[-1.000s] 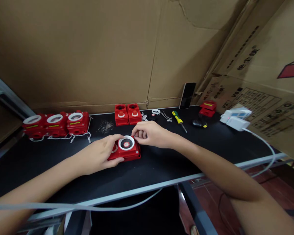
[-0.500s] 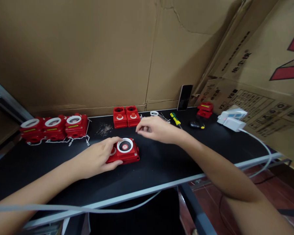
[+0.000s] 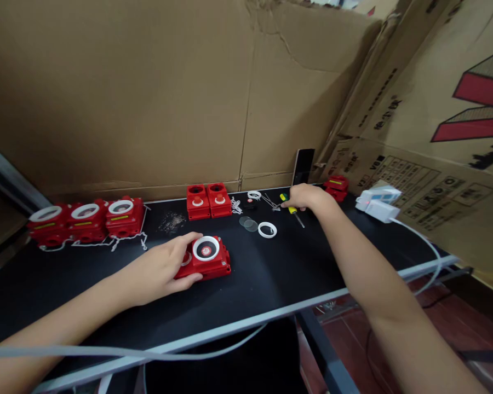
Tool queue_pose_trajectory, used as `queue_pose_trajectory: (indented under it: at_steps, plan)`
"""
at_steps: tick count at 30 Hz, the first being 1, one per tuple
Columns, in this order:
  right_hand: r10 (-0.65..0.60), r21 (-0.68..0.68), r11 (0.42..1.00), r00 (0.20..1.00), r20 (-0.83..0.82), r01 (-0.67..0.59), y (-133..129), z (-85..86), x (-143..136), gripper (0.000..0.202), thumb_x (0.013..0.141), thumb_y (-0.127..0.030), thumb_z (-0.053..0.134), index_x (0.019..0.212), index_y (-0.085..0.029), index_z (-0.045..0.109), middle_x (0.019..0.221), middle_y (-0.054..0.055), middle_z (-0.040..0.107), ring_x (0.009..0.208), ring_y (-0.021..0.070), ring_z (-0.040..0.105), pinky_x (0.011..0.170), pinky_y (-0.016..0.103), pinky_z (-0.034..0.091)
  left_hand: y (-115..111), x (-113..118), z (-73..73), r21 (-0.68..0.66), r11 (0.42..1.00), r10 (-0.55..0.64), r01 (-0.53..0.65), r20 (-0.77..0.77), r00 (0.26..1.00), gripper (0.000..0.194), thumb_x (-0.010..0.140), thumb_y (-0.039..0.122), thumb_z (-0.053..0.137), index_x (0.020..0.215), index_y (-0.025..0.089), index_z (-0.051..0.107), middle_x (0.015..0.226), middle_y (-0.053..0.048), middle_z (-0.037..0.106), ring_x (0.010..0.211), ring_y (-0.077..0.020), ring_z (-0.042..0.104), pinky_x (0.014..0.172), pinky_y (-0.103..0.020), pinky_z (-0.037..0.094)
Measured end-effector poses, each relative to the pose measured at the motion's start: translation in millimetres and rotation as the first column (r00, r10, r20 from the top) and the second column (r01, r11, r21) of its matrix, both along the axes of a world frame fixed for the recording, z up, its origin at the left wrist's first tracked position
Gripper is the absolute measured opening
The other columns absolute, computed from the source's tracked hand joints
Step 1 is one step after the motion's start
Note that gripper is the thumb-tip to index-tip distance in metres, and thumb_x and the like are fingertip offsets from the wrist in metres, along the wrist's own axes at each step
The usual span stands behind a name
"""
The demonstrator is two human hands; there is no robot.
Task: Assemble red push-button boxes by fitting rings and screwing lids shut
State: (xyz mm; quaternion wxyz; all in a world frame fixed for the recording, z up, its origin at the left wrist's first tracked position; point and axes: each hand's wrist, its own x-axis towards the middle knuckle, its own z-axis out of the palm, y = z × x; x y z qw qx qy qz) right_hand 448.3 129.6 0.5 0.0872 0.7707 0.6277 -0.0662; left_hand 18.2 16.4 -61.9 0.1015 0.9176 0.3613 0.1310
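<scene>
Left hand [image 3: 160, 268] grips the red button box [image 3: 216, 266] on the black benchtop [image 3: 271, 273]; right hand [image 3: 306, 196] is at the screwdriver [image 3: 292, 210] (can't tell if fingers closed). Tool-grab step, I'd guess; wants a solid grip.

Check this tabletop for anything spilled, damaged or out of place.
A patch of small pale debris lies scattered on the black tabletop, beyond the left hand and left of two red boxes. It looks spilled, unlike the neatly grouped boxes; its material is unclear.
</scene>
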Motion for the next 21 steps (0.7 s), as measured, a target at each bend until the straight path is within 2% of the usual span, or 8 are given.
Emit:
queue_pose_trajectory:
  at_steps: [4,7,9,11,13,15,18,21]
  plan:
    - [-0.008,0.045,0.999,1.000,-0.018,0.008,2.5,-5.4,-1.3,0.020,0.091,-0.031,0.094,0.092,-0.011,0.091,0.070,0.012,0.081,0.081,0.0285,0.083,0.077,0.032,0.058,1.1,-0.8,-1.0,0.022,1.000,-0.016,0.016,0.002,1.000,0.074,0.112,0.064,0.063,0.168,0.018,0.045,0.146,-0.022,0.080,0.119,-0.0362,0.087,0.108,-0.045,0.069]
    - [-0.002,0.206,0.979,0.999,-0.045,0.011,-2.5,-2.1,-4.0,0.025,0.091,-0.028,0.091,0.106,-0.008,0.089,0.097,0.022,0.088,0.097,0.0340,0.085,0.080,0.034,0.059,1.4,-1.6,-1.9,0.026,0.999,-0.024,0.024,0.004,1.000,0.073,0.113,0.064,0.061,0.168,0.018,0.045,0.146,-0.022,0.081,0.118,-0.0357,0.087,0.107,-0.045,0.069]
    - [0.005,0.358,0.934,0.997,-0.076,0.022,-8.3,3.7,-9.8,0.038,0.102,-0.034,0.079,0.126,-0.004,0.083,0.117,0.029,0.086,0.107,0.0377,0.084,0.082,0.037,0.058,2.0,-2.0,-3.4,0.019,1.000,-0.017,0.017,-0.005,1.000,0.073,0.114,0.065,0.060,0.167,0.018,0.045,0.146,-0.022,0.081,0.118,-0.0357,0.087,0.107,-0.045,0.069]
    - [0.035,0.498,0.867,0.993,-0.114,0.027,-15.7,10.4,-20.0,0.044,0.113,-0.035,0.060,0.141,-0.003,0.072,0.125,0.030,0.084,0.109,0.0369,0.083,0.084,0.038,0.058,2.8,-2.1,-5.2,0.026,1.000,-0.012,0.012,-0.001,1.000,0.074,0.114,0.068,0.058,0.166,0.017,0.045,0.145,-0.022,0.081,0.117,-0.0361,0.087,0.106,-0.046,0.069]
    - [0.117,0.599,0.801,0.983,-0.145,-0.007,-25.2,14.7,-33.6,0.038,0.118,-0.034,0.049,0.141,-0.010,0.067,0.119,0.022,0.084,0.105,0.0309,0.080,0.087,0.036,0.057,3.4,-2.0,-6.1,0.041,0.999,-0.014,0.013,0.014,1.000,0.075,0.113,0.069,0.057,0.166,0.017,0.046,0.144,-0.022,0.081,0.116,-0.0366,0.087,0.106,-0.047,0.069]
    - [0.230,0.680,0.731,0.958,-0.169,-0.056,-36.4,13.5,-48.8,0.030,0.120,-0.036,0.045,0.133,-0.017,0.064,0.110,0.014,0.082,0.098,0.0264,0.077,0.087,0.034,0.055,3.1,-1.7,-5.1,0.037,0.999,-0.016,0.015,0.013,1.000,0.074,0.113,0.067,0.059,0.166,0.018,0.046,0.146,-0.022,0.081,0.118,-0.0365,0.087,0.108,-0.046,0.069]
    - [0.566,0.820,0.555,0.786,-0.249,-0.141,-53.6,1.4,-70.7,0.020,0.115,-0.041,0.057,0.118,-0.022,0.058,0.095,0.007,0.075,0.083,0.0246,0.070,0.078,0.036,0.049,1.8,-1.2,-1.5,0.017,1.000,-0.022,0.022,-0.003,1.000,0.071,0.113,0.063,0.062,0.166,0.019,0.047,0.149,-0.021,0.079,0.122,-0.0357,0.086,0.110,-0.045,0.068]
    - [0.751,0.875,0.448,0.609,-0.256,-0.184,-65.1,-15.1,-87.6,0.024,0.113,-0.047,0.062,0.115,-0.026,0.051,0.093,0.004,0.071,0.076,0.0223,0.065,0.075,0.036,0.047,1.4,-0.8,0.1,0.021,0.999,-0.024,0.024,0.011,1.000,0.071,0.112,0.064,0.063,0.165,0.018,0.049,0.150,-0.022,0.079,0.123,-0.0363,0.085,0.111,-0.046,0.068]
